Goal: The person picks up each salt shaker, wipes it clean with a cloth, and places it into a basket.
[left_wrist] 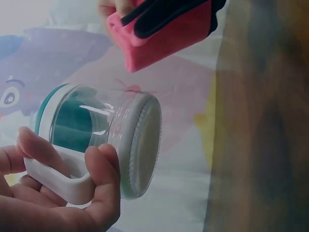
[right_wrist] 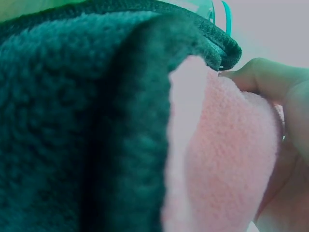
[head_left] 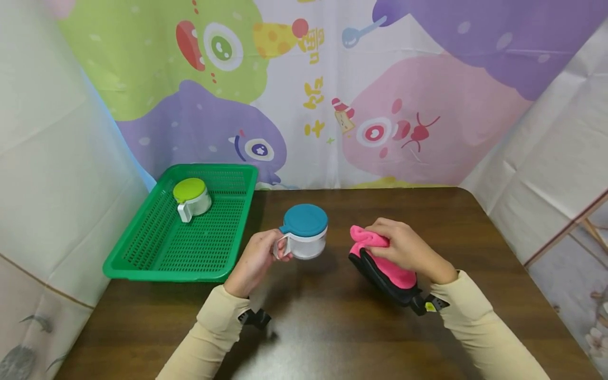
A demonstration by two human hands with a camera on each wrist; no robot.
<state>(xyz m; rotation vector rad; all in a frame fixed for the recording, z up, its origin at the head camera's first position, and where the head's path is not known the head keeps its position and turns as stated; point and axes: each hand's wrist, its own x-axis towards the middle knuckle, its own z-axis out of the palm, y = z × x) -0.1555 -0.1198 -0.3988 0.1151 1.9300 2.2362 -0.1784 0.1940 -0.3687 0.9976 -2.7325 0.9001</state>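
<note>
My left hand (head_left: 258, 257) grips the white handle of a clear jar (head_left: 307, 247) with a blue lid (head_left: 305, 220), raised above the table. The left wrist view has the jar (left_wrist: 104, 123) tipped sideways, thumb and fingers curled round its handle (left_wrist: 72, 186). To the right, my right hand (head_left: 404, 245) pinches a folded pink cloth (head_left: 396, 272) with black edging, a short gap from the jar. That cloth (right_wrist: 231, 159) fills most of the right wrist view, its dark side nearest the camera.
On the left of the brown table (head_left: 328, 322) stands a green plastic basket (head_left: 176, 275). A similar jar with a lime-green lid (head_left: 190, 189) is inside it, towards the back left. Behind the table hangs a cartoon-printed curtain (head_left: 304, 79).
</note>
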